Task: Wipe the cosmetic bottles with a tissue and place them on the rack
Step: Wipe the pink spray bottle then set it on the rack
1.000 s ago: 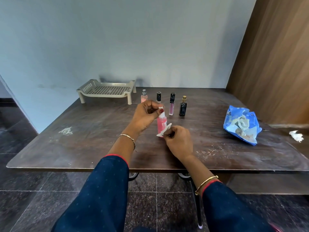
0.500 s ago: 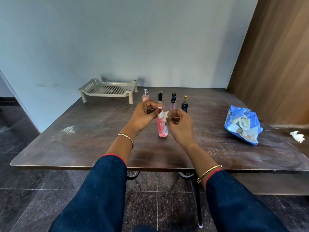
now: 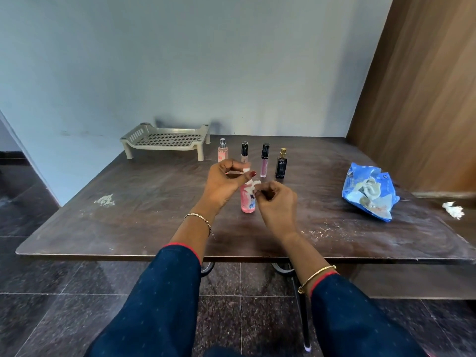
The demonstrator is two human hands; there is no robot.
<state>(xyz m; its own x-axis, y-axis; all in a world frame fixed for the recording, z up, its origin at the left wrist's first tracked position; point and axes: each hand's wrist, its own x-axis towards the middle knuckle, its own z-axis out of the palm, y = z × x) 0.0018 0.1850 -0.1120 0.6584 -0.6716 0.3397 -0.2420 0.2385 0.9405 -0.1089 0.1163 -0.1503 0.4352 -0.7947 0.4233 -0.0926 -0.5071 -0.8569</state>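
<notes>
A pink bottle [image 3: 247, 202] with a white cap stands upright on the dark table [image 3: 154, 202]. My left hand [image 3: 223, 183] pinches its cap from the left. My right hand [image 3: 275, 205] pinches a small white tissue [image 3: 252, 187] against the bottle's upper part. Behind them stand a pale pink spray bottle [image 3: 222, 151], a black-capped tube [image 3: 244, 151], a lilac gloss tube [image 3: 264, 159] and a dark bottle with a gold cap [image 3: 281, 164]. The beige perforated rack [image 3: 164, 140] sits at the back left with nothing on it.
A blue tissue packet [image 3: 368, 194] lies on the table's right side. A crumpled white tissue [image 3: 452, 209] rests near the right edge. A pale smear [image 3: 104, 200] marks the left part. A wooden panel [image 3: 422, 86] rises at the right.
My right hand with the tissue went from the bottle's lower part up to its cap, then slid slightly down to the upper body. My left hand stayed on the cap.
</notes>
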